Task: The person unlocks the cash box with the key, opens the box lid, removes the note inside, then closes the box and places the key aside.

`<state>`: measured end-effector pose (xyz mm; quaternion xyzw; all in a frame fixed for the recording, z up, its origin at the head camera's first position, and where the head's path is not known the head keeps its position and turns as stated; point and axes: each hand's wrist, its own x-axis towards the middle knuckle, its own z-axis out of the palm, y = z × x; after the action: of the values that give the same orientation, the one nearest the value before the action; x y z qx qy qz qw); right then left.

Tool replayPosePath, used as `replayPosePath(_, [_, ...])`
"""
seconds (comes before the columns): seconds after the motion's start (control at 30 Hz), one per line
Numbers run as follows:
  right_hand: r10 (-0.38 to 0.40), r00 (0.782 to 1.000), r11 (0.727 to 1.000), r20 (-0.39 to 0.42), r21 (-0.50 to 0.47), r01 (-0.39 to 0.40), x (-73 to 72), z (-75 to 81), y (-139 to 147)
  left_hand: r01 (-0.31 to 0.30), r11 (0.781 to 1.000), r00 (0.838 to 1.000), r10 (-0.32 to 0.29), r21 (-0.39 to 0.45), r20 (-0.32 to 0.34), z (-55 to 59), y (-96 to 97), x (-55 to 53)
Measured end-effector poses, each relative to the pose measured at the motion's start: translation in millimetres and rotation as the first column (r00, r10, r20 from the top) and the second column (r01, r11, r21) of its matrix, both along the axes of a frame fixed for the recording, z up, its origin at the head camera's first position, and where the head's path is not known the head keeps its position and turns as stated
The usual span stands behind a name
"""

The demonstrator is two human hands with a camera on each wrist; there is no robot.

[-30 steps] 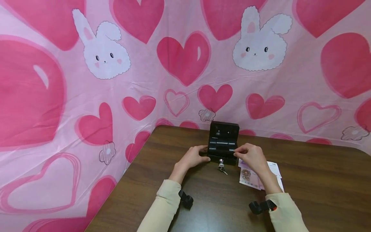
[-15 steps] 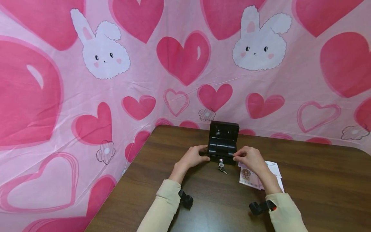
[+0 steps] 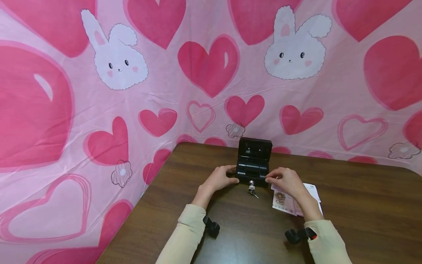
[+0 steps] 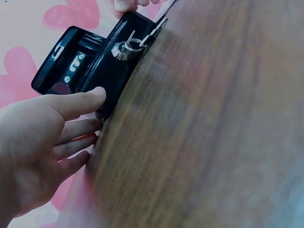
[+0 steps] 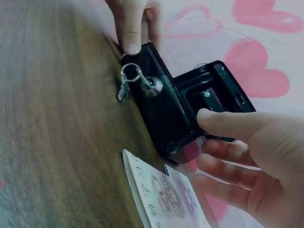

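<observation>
A small black cash box stands on the table with its lid raised toward the back. Inside is a black curved tray. My left hand holds the box's left side, its thumb against the front corner, as the left wrist view shows. At the right side is my right hand; in the right wrist view its thumb lies on the box's upper edge, with fingers beside the outer wall. A key in the front lock carries a ring with keys.
Several banknotes lie overlapping on the brown wooden table, right of the box and partly under my right forearm. A pink cloth printed with hearts and rabbits hangs behind and to the left.
My right hand has shifted slightly toward me along the box's right edge. The tray's near side seems to sit lower. My left hand, the box and the banknotes stay put.
</observation>
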<state>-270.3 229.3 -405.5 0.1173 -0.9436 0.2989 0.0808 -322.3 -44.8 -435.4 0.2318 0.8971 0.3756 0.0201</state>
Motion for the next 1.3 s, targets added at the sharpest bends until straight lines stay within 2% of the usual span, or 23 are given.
replayPosePath(0.17, [-0.022,0.998,1.0,-0.052,-0.022,0.021,0.6,1.8,7,0.017,1.0,1.0,-0.018,0.014,0.018,-1.3,-2.7,-0.9])
replayPosePath(0.37, [-0.091,0.995,0.99,-0.046,-0.111,0.086,2.0,2.4,12,0.073,0.996,0.994,-0.077,0.057,0.072,-0.2,-9.8,-4.8])
replayPosePath(0.53, [-0.123,0.988,0.976,-0.089,-0.191,0.105,1.9,8.6,10,0.085,0.994,0.991,-0.091,0.063,0.096,13.4,-10.4,-10.3])
replayPosePath(0.7, [-0.128,0.985,0.969,-0.113,-0.224,0.1,-7.8,21.1,6,0.07,0.994,0.994,-0.076,0.079,0.072,33.5,-4.4,-17.5])
replayPosePath(0.9, [-0.108,0.991,0.968,-0.072,-0.233,0.089,-25.6,29.5,-1,0.046,0.996,0.998,-0.049,0.076,0.033,48.8,2.3,-25.6])
replayPosePath(1.1, [-0.111,0.994,0.971,-0.021,-0.215,0.104,-33.9,30.6,-6,0.047,0.995,0.999,-0.048,0.091,0.014,50.2,10.2,-31.7])
replayPosePath(1.3, [-0.109,0.994,0.979,-0.021,-0.178,0.104,-31.4,29.8,-7,0.052,0.988,0.998,-0.057,0.148,0.031,50.5,15.7,-30.7])
